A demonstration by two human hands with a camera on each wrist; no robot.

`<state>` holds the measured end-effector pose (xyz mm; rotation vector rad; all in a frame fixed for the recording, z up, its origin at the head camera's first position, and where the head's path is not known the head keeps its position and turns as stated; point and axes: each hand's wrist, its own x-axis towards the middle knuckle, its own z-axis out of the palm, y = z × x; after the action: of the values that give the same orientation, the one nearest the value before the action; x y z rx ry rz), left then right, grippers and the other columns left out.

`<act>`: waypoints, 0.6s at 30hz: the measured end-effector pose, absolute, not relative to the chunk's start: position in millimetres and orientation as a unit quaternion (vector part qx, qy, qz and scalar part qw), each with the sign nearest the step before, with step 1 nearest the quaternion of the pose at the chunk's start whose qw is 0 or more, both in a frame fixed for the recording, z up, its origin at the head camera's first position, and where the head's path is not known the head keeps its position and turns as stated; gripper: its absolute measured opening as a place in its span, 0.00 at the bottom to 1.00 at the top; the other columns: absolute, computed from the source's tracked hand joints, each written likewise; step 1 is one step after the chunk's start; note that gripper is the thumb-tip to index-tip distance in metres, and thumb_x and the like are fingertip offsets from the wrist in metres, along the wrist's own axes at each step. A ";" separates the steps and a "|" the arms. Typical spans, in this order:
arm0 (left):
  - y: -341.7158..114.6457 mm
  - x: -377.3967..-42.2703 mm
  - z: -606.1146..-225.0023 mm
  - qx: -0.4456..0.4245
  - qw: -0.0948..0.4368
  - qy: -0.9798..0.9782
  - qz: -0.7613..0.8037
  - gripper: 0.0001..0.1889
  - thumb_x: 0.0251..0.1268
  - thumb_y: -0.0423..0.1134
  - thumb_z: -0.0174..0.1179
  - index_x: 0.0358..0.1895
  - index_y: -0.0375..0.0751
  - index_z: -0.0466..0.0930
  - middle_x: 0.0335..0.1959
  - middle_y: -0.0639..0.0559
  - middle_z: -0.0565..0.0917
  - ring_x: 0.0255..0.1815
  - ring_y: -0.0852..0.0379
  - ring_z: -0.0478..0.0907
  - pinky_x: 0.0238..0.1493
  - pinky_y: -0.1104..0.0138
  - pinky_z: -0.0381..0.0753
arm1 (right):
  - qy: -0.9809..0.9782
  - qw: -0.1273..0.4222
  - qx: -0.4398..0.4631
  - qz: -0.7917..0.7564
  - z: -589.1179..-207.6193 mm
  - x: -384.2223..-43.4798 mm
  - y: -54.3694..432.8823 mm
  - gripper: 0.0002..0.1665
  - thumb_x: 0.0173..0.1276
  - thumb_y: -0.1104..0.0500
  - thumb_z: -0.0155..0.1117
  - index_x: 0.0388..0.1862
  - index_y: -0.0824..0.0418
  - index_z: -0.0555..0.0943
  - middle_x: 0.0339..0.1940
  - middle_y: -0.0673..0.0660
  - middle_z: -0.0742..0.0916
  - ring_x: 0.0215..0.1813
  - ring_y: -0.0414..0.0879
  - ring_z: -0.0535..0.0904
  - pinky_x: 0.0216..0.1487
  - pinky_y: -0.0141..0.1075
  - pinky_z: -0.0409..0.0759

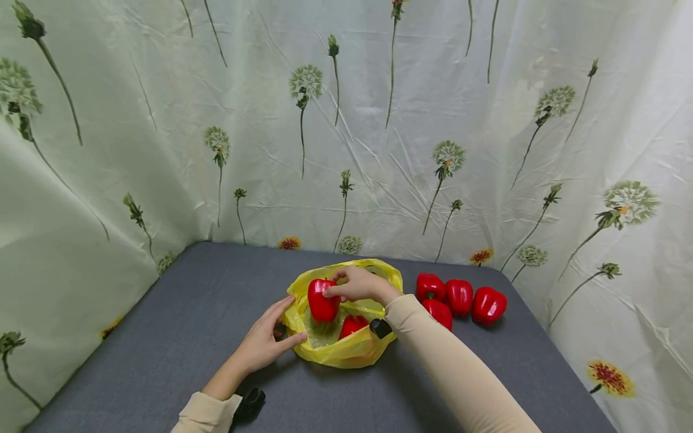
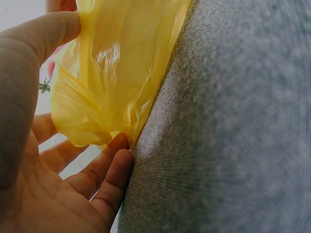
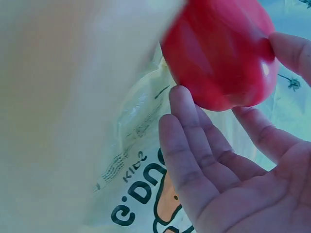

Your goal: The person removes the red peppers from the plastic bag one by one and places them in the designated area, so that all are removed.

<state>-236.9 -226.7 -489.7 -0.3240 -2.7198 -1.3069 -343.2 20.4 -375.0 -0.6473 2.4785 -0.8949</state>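
Observation:
My right hand (image 1: 358, 284) holds a glossy red bell pepper (image 1: 322, 300) over the mouth of a yellow plastic bag (image 1: 346, 353). In the right wrist view, thumb and fingers (image 3: 257, 128) touch opposite sides of the pepper (image 3: 221, 53). Another red bell pepper (image 1: 353, 325) lies inside the bag, partly hidden by its front edge. At the bag's left side my left hand (image 1: 261, 338) is spread, thumb and forefinger apart at the rim. The left wrist view shows the fingers (image 2: 114, 174) against the yellow plastic (image 2: 116, 63), low beside the table.
Several red bell peppers (image 1: 459, 297) stand grouped right of the bag, near the right arm. A dark grey table (image 1: 162, 331) carries everything. Behind it and at the sides hangs a pale curtain (image 1: 260, 120) with a dandelion print.

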 end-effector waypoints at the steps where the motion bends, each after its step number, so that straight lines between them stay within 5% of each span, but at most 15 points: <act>1: -226.9 -236.9 -489.8 -0.107 0.054 -0.895 -0.429 0.48 0.68 0.57 0.74 0.85 0.45 0.62 0.85 0.39 0.65 0.68 0.43 0.77 0.54 0.63 0.85 | 0.892 0.210 -0.236 -0.324 -374.1 -342.8 20.5 0.27 0.73 0.45 0.73 0.61 0.61 0.83 0.43 0.66 0.90 0.50 0.63 0.87 0.54 0.45 0.86; 7: -226.7 -237.1 -490.4 -0.110 0.059 -0.896 -0.426 0.48 0.67 0.57 0.74 0.85 0.44 0.63 0.84 0.38 0.66 0.68 0.41 0.77 0.53 0.62 0.85 | 0.883 0.203 -0.240 -0.348 -369.3 -339.9 24.3 0.28 0.73 0.44 0.72 0.62 0.61 0.82 0.43 0.60 0.91 0.52 0.63 0.87 0.58 0.49 0.87; 14: -226.8 -237.1 -491.5 -0.120 0.064 -0.890 -0.435 0.47 0.67 0.55 0.75 0.84 0.43 0.63 0.84 0.38 0.66 0.72 0.39 0.76 0.54 0.63 0.86 | 0.870 0.202 -0.233 -0.385 -360.9 -336.4 35.6 0.28 0.75 0.48 0.71 0.66 0.63 0.80 0.47 0.58 0.91 0.43 0.45 0.87 0.52 0.38 0.88; 18: -227.8 -236.5 -492.1 -0.121 0.070 -0.890 -0.435 0.47 0.67 0.55 0.75 0.84 0.43 0.64 0.84 0.38 0.67 0.72 0.39 0.76 0.53 0.64 0.86 | 0.867 0.201 -0.221 -0.398 -358.6 -337.4 42.3 0.27 0.76 0.48 0.70 0.66 0.62 0.80 0.49 0.59 0.92 0.42 0.44 0.87 0.49 0.35 0.87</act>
<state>-236.5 -227.8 -492.1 -0.3652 -2.6772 -1.3079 -337.4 42.3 -358.6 -0.6182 2.4237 -1.1117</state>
